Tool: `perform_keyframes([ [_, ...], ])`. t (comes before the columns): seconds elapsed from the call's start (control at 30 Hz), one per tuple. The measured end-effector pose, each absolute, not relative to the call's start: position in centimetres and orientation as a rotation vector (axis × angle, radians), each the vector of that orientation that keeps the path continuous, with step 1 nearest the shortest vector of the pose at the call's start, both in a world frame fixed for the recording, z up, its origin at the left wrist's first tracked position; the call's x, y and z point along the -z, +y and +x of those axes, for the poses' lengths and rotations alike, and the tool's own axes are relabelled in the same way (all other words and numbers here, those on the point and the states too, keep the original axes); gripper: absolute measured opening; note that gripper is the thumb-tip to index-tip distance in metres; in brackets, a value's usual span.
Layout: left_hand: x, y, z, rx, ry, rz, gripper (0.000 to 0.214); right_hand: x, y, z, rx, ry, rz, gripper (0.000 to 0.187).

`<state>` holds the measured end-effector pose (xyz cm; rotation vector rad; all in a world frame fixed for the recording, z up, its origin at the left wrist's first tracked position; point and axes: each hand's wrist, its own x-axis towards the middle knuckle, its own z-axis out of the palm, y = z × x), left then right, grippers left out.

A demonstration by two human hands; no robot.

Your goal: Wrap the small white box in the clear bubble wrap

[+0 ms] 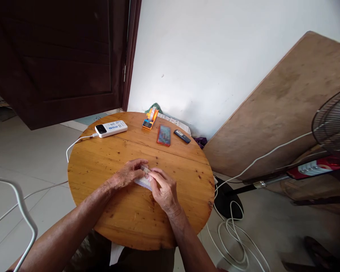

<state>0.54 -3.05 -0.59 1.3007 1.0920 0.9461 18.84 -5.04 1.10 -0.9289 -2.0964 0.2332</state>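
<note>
Over the middle of the round wooden table (pixel 124 211), both hands are closed on a small whitish, partly see-through packet (pixel 143 183). Its contents are too small to make out. My left hand (pixel 129 173) pinches the upper left part with thumb and fingers. From the right, my right hand (pixel 164 189) grips the packet's other side, thumb and fingertips close to those of my left hand. The fingers hide much of the packet.
Toward the back stand an orange tape dispenser (pixel 150 118), a blurred red-edged packet (pixel 164 135) and a dark handheld device (pixel 182 136). A white power bank (pixel 111 129) with a cable lies left. Right of the table are a fan (pixel 333 121) and coiled cable (pixel 235 241).
</note>
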Motion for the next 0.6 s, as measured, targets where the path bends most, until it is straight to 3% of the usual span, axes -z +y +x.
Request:
perform_keyframes([
  [0.4, -0.3, -3.4, 0.7, -0.992, 1.058, 1.185, 0.053, -1.4, -5.3, 19.1, -0.184, -2.228, -0.91, 0.021],
  [0.6, -0.5, -3.5, 0.8, -1.019, 1.056, 1.084, 0.053, -1.1, -5.1, 19.0, -0.208, -2.268, -0.904, 0.034],
])
